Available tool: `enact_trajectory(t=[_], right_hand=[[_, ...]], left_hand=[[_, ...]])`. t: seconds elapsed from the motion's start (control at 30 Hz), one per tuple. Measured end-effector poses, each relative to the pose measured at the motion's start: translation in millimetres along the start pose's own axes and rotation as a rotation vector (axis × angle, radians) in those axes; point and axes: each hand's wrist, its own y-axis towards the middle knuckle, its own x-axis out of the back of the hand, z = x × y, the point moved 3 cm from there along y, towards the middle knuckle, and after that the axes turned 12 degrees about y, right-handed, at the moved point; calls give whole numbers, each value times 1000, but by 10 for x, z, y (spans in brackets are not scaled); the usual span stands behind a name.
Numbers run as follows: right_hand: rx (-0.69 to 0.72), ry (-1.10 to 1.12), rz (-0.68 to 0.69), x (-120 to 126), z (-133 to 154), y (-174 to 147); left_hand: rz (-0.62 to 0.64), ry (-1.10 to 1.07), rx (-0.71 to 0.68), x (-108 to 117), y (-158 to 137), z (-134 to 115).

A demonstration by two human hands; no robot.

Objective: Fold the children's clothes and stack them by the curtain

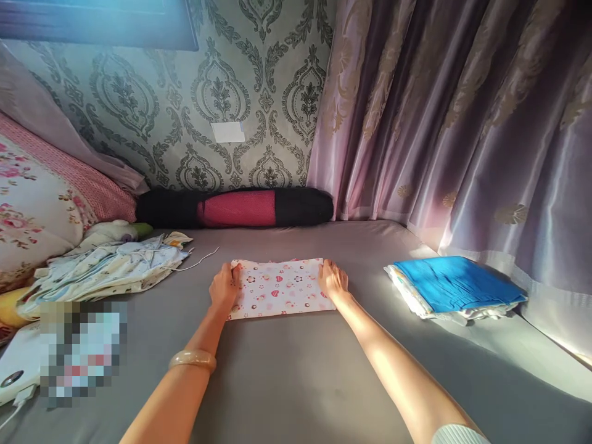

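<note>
A white cloth printed with pink hearts and small flowers lies as a folded rectangle on the grey bed sheet. Its left end is gripped by my left hand, the thumb on top and the other fingers partly hidden. At the right end, my right hand has its fingers curled round the upper corner. Between the two hands the cloth looks flat and stretched out. A pale bangle circles my left wrist.
On the right is a stack of folded cloths with a blue one on top. Loose baby-patterned clothes are heaped at left, near a white device with a cable. A black and red bolster lies along the wall.
</note>
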Motion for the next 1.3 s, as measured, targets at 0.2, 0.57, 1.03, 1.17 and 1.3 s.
enact_trajectory(t=[0.2, 0.57, 1.03, 1.17, 1.3], right_hand=[[-86, 51, -29, -34, -3, 33], [-19, 36, -137, 77, 153, -26], [511, 127, 72, -395, 749, -365], [493, 121, 103, -434, 729, -355], [477, 114, 110, -451, 735, -357]], left_hand=[[47, 36, 24, -26, 31, -36], [-136, 96, -98, 152, -143, -213], [-42, 175, -565, -156, -485, -780], [-36, 202, -579, -231, -479, -763], [-41, 212, -580, -267, -486, -762]])
